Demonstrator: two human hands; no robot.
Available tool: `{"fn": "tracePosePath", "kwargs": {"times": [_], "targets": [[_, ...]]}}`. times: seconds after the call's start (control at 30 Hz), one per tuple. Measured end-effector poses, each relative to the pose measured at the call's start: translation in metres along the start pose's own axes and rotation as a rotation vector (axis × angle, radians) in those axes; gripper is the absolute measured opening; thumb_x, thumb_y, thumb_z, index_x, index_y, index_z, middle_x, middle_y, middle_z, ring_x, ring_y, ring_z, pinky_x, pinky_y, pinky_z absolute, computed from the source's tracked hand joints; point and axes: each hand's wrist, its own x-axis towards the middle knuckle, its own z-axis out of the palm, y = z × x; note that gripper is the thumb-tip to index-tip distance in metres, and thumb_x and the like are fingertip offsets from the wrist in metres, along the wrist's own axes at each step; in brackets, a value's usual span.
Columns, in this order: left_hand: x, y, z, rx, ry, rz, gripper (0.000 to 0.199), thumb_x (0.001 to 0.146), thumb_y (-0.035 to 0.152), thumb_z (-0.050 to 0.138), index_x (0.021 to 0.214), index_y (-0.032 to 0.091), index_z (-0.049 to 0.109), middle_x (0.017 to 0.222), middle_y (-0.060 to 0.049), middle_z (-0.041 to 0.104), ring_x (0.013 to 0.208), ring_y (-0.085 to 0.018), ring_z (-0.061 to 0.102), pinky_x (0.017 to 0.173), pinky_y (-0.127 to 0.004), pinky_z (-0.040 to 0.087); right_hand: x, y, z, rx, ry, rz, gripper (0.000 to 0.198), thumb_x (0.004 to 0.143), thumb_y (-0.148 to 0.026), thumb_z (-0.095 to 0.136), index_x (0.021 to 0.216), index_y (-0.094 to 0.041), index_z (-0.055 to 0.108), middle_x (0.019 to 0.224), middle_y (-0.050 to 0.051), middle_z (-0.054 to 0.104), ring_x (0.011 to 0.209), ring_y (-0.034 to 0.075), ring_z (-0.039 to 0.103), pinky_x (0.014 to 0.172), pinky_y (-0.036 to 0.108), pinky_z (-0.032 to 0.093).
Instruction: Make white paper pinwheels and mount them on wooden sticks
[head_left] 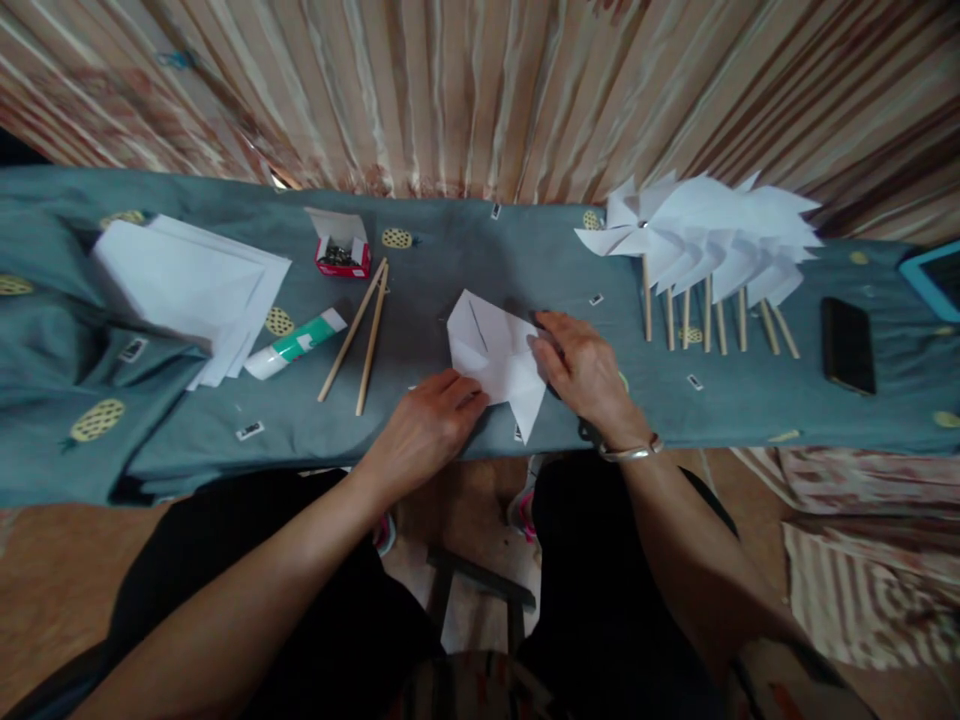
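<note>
A white paper sheet (491, 350) lies on the cloth in front of me, partly folded. A dark slit shows in its upper left part, and a pointed corner sticks out toward me. My left hand (435, 425) has its fingers closed at the sheet's lower left edge. On the opposite side, my right hand (581, 370) grips the right edge between thumb and fingers, and its wrist wears a bracelet. The paper under both sets of fingertips is hidden.
Left are two wooden sticks (373, 345), an open red box of small metal pieces (343, 256), a green-white glue tube (296, 343) and paper sheets (187, 280). Right are several paper pinwheels on sticks (712, 230), a phone (848, 345) and a blue-edged device (934, 285).
</note>
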Motion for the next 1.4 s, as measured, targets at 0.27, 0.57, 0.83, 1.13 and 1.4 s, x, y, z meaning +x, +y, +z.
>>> {"fn": "tracePosePath", "kwargs": {"times": [0.27,0.57,0.83,1.13,1.4], "targets": [[0.000,-0.033,-0.003,0.072,0.099,-0.045,0.021,0.090,0.009,0.049,0.094,0.014,0.069,0.106,-0.011,0.069,0.098,-0.023,0.061,0.084,-0.038,0.056,-0.020,-0.003,-0.017,0.151,-0.041,0.209,0.037,0.086,-0.030,0.060,0.120,-0.019,0.066,0.098,0.007,0.076,0.073,0.021,0.071,0.074,0.039,0.058],[0.000,-0.017,-0.007,0.045,0.150,-0.009,0.016,0.092,0.022,0.054,0.101,0.014,0.065,0.105,-0.011,0.067,0.096,-0.023,0.059,0.084,-0.037,0.054,-0.042,-0.023,-0.018,0.154,-0.055,0.163,0.036,0.087,-0.027,0.060,0.121,-0.017,0.063,0.111,0.011,0.073,0.074,0.020,0.072,0.078,0.039,0.060],[-0.001,0.008,0.003,0.022,-0.035,0.012,0.013,0.093,0.021,0.053,0.095,0.013,0.063,0.093,-0.009,0.065,0.088,-0.022,0.059,0.075,-0.034,0.054,-0.045,-0.026,-0.027,0.109,-0.137,-0.071,0.034,0.092,-0.019,0.051,0.124,-0.019,0.062,0.131,0.012,0.064,0.125,0.026,0.058,0.107,0.052,0.046],[-0.002,0.006,0.004,0.057,-0.040,0.044,0.015,0.095,0.015,0.049,0.094,0.012,0.063,0.089,-0.008,0.066,0.085,-0.020,0.060,0.073,-0.032,0.054,-0.046,-0.019,-0.029,0.399,-0.270,0.023,0.042,0.086,-0.009,0.051,0.123,-0.025,0.065,0.138,0.007,0.060,0.130,0.022,0.054,0.112,0.045,0.042],[-0.002,0.007,0.000,0.037,-0.064,0.018,0.016,0.095,0.013,0.047,0.092,0.011,0.062,0.087,-0.007,0.066,0.082,-0.020,0.059,0.071,-0.032,0.053,-0.039,-0.011,-0.028,0.588,-0.251,0.058,0.033,0.085,-0.011,0.054,0.105,-0.029,0.074,0.137,0.003,0.060,0.130,0.022,0.054,0.111,0.043,0.042]]}}
